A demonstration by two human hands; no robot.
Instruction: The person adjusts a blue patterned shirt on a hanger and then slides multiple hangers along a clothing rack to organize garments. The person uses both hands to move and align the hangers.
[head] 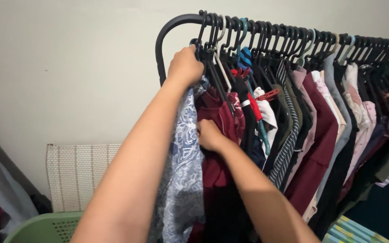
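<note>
I've got the blue patterned garment (pixel 183 180) hanging at the near end of the dark rail (pixel 176 21), its black hanger (pixel 202 47) just under the bend. My left hand (pixel 185 66) is closed around that hanger; my right hand (pixel 209 135) pinches the maroon garment (pixel 219 119) beside it. The hangers are packed tight, so I judge a hook could snag a neighbour and pull clothes off toward the green basket (pixel 46 227).

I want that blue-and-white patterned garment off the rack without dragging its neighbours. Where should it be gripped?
Grip the black hanger just under its hook, where the left hand is, coming from the rail's open left end. The patterned garment hangs outermost there; the maroon clothes crowd its right.
</note>
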